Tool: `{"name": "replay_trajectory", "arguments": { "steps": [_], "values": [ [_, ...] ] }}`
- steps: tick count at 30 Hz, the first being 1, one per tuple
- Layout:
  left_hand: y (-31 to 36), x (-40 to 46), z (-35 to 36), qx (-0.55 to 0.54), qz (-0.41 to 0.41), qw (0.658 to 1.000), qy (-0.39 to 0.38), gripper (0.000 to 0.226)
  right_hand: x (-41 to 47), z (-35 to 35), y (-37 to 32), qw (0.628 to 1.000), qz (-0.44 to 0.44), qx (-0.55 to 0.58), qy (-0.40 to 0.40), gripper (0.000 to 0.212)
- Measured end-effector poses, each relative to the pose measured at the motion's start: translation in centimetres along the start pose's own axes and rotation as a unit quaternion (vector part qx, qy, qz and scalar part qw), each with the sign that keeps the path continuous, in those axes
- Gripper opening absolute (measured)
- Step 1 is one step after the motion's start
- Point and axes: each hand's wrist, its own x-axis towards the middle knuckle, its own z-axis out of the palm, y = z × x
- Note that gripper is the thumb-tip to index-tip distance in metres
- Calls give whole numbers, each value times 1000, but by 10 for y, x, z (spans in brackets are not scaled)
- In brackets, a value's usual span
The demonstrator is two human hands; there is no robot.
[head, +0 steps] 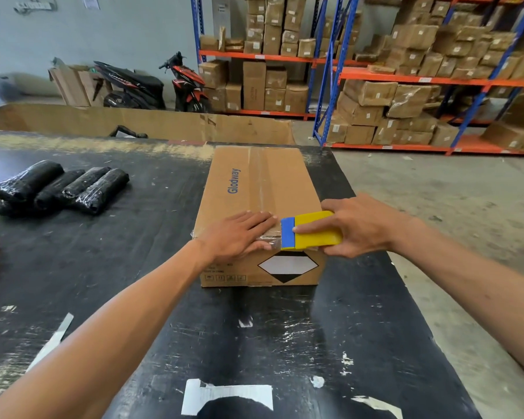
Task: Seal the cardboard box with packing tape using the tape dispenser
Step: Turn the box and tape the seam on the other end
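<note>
Black wrapped rolls (62, 186) lie at the table's (133, 267) left side, well apart from the box (254, 189) standing in the middle. The left hand (239, 234) presses flat, fingers together, on the box's near top edge over clear tape (262, 176). Just right, the right hand (357, 226) clamps the yellow-and-blue dispenser (310, 234) at that edge.

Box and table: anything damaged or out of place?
Cardboard box looks intact; tape runs straight along its top seam. Black table is scuffed, with stray white tape scraps stuck near the front edge. Nothing spilled.
</note>
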Motion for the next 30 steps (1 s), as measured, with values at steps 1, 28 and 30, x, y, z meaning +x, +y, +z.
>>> {"name": "replay_trajectory", "arguments": {
  "steps": [1, 28, 30],
  "values": [
    [0, -1, -1, -4, 0, 1000, 1, 67, -5, 2, 5, 1000, -3, 0, 1, 58],
    [45, 66, 9, -1, 36, 999, -16, 83, -47, 49, 54, 998, -9, 27, 57, 64],
    [42, 67, 11, -8, 40, 999, -14, 83, -52, 52, 57, 997, -2, 40, 66, 62]
  ]
}}
